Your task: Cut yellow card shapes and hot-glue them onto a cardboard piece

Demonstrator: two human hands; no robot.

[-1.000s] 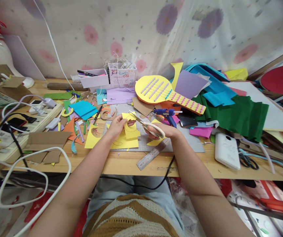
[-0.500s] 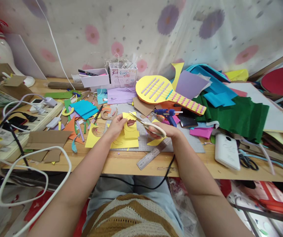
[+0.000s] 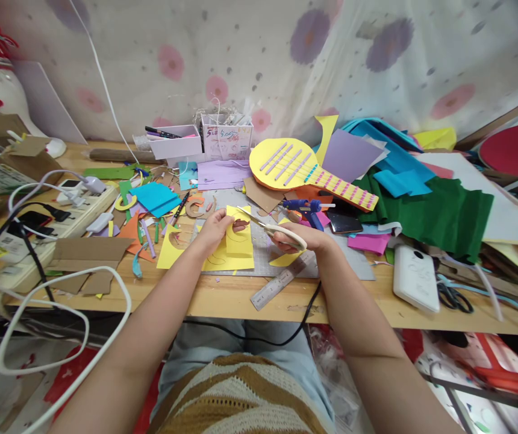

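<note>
Works at wooden table (image 3: 223, 296), strewn with coloured scraps. Has grey mat (image 3: 353, 259) spread on middle of it. Has yellow guitar (image 3: 297, 167) lying farther back, neck slanting right and nearer. Has yellow sheet (image 3: 241, 263) over left part of mat, partly hidden by left forearm. Has ruler (image 3: 277, 286) aslant over mat's near edge, glue gun (image 3: 302, 206) just beyond right hand (image 3: 311, 234). Grips scissors (image 3: 271, 229) by their pale handles in that hand, blade tip at card's top. Pinches yellow card (image 3: 240, 244) by its left side in left hand (image 3: 216, 230), above sheet
</note>
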